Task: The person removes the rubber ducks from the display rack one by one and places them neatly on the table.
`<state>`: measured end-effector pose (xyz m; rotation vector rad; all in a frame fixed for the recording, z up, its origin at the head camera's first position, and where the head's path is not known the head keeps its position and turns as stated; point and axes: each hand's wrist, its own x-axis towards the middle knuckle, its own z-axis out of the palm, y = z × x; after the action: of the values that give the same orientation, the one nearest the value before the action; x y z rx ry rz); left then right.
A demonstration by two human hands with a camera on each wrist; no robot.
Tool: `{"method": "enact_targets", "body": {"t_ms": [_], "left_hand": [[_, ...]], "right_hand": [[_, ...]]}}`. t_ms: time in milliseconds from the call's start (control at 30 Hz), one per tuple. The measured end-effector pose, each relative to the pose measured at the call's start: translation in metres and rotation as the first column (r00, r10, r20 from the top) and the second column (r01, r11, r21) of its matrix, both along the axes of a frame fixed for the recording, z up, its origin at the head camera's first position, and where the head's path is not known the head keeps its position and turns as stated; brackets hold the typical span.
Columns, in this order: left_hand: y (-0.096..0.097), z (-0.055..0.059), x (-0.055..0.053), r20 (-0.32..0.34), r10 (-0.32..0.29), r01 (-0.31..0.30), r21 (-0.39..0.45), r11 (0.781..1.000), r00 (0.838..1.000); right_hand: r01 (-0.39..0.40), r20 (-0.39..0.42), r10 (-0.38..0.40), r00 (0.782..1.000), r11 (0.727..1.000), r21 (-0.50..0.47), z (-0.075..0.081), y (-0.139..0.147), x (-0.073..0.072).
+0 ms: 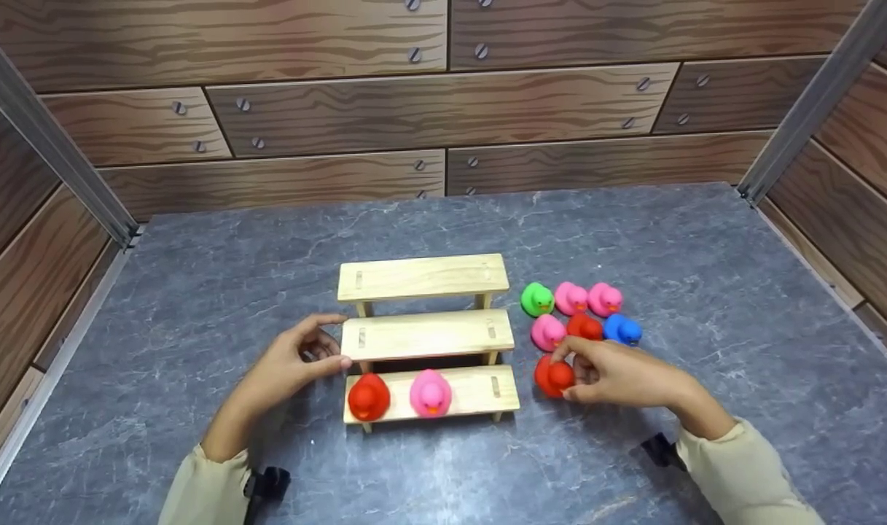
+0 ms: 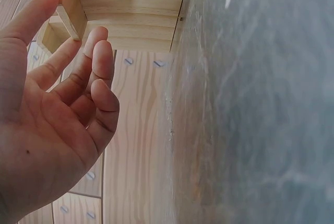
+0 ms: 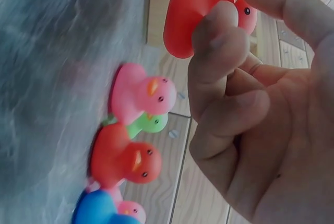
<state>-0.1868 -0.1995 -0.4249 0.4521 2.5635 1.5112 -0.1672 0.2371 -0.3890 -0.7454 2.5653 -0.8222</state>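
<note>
A three-step wooden stand (image 1: 428,335) is on the table. My left hand (image 1: 294,357) holds the left end of its middle step, thumb at the front corner and index finger at the back one; the left wrist view shows the other fingers (image 2: 103,59) loosely bent below. On the lowest step sit a red rubber duck (image 1: 369,397) at the left and a pink rubber duck (image 1: 431,394) near the middle. Right of the stand, my right hand (image 1: 618,372) pinches another red rubber duck (image 1: 554,376) between thumb and fingers. In the right wrist view this duck (image 3: 182,18) appears raised off the table.
Behind the right hand stand more rubber ducks in two rows: a green duck (image 1: 537,300) and two pink ones at the back, then a pink duck (image 1: 548,332), a red duck (image 1: 584,327) and a blue duck (image 1: 622,329). Wood-patterned walls (image 1: 443,109) enclose the grey marbled table (image 1: 268,248).
</note>
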Motion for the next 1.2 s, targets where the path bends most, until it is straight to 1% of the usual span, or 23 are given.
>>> {"method": "enact_targets", "body": {"t_ms": [133,500,667,967,1200], "left_hand": [[0.0,0.0,0.001,0.001,0.003,-0.003,0.001,1.0,1.0],[0.0,0.0,0.002,0.021,-0.005,0.005,0.021,1.0,1.0],[0.001,0.0,0.001,0.022,0.0,0.0,0.015,1.0,1.0],[0.001,0.0,0.001,0.018,0.008,-0.008,0.009,1.0,1.0],[0.001,0.0,0.0,0.01,0.004,-0.004,0.016,1.0,1.0]], "right_hand": [[0.004,0.013,-0.004,1.0,1.0,-0.003,-0.004,0.003,-0.004],[0.021,0.023,-0.022,1.0,0.999,0.028,-0.012,0.009,-0.011],[0.031,0.036,-0.032,0.999,0.999,0.044,-0.014,0.009,-0.012],[0.041,0.05,-0.043,0.998,0.998,0.045,-0.016,0.01,-0.014],[0.043,0.044,-0.045,0.998,0.998,0.046,-0.017,0.01,-0.015]]}}
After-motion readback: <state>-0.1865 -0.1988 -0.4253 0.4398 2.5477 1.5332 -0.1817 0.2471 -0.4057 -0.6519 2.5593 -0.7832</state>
